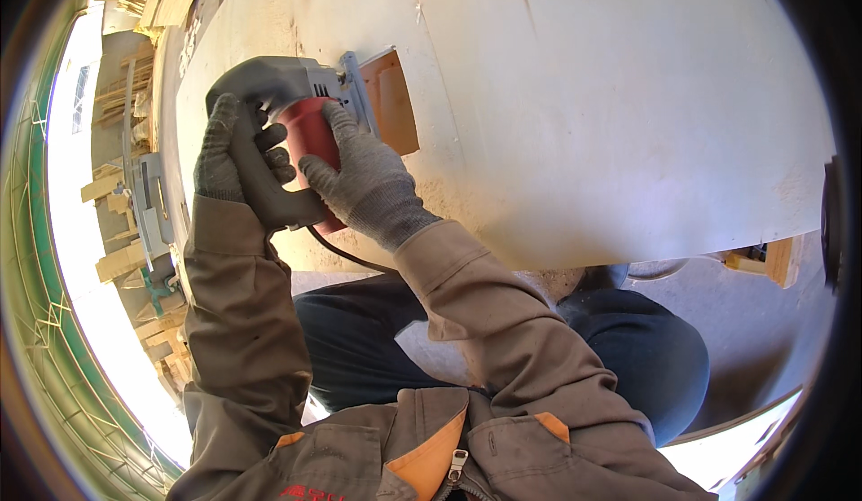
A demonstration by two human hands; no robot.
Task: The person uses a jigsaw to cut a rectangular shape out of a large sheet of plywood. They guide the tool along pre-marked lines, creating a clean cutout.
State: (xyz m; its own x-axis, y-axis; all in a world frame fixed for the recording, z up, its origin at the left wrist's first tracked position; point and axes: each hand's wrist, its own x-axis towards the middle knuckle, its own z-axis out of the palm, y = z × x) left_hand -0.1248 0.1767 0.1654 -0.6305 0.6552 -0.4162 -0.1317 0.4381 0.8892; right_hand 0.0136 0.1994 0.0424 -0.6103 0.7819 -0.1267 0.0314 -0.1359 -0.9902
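A corded power tool (269,77), apparently a jigsaw, is held on its side over a large pale plywood sheet (606,110). My gloved left hand (221,154) is wrapped around its dark grey loop handle, fingers through the opening. On the red motor housing (311,130) lies my gloved right hand (370,174), thumb and forefinger spread along it. The tool's metal base plate (362,93) faces a rectangular cut-out (394,107) in the sheet, with a reddish-brown surface visible inside. No blade can be made out. A black cord (347,253) runs from the handle beneath my right sleeve.
Sawdust dots the sheet near its front edge. Beyond its left side are stacked wood offcuts (128,83) and a grey metal machine (151,198). A wooden block (782,262) shows under the right front edge. My bent knees (633,359) are close to the sheet.
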